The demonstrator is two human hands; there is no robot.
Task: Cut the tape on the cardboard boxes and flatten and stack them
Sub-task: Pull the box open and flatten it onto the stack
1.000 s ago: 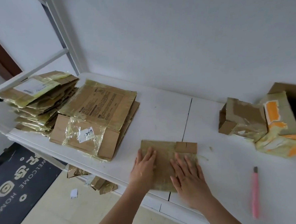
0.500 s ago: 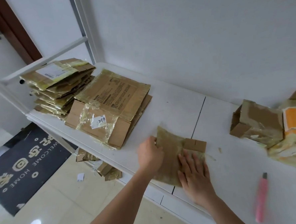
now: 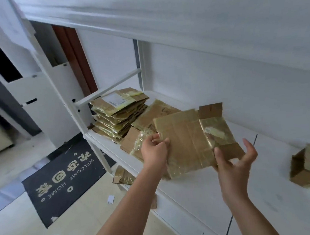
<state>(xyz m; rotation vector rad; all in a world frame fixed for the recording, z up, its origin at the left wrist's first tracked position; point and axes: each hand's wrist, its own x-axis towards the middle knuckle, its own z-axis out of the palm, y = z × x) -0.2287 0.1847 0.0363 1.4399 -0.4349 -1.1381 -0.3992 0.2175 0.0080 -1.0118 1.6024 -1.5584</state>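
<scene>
White walls and a white worktop (image 3: 200, 192) fill most of the view, with a dark welcome mat (image 3: 63, 179) on the tiled floor below its left end. A flattened box (image 3: 190, 142), glossy with yellowish tape, is held up in the air above the worktop's front edge, tilted, clear of the surface. The left hand (image 3: 155, 151) pinches its left edge, thumb on the near face and fingers curled behind. The right hand (image 3: 235, 161) is spread under its lower right corner, thumb up against the near face and fingers loosely straight (more a cradle than a grip).

This looks like the stacking step: the piece is already cut and pressed flat, and is on its way to the piles. Two stand at the worktop's left end, a tall stack (image 3: 117, 116) in the back corner and a lower pile (image 3: 142, 129) just beside it, partly hidden by the held piece. The next move calls for carrying it left and laying it square on one pile, flaps tucked so nothing slides. At the right edge an uncut box (image 3: 308, 169) is waiting; the cutter is out of view.
</scene>
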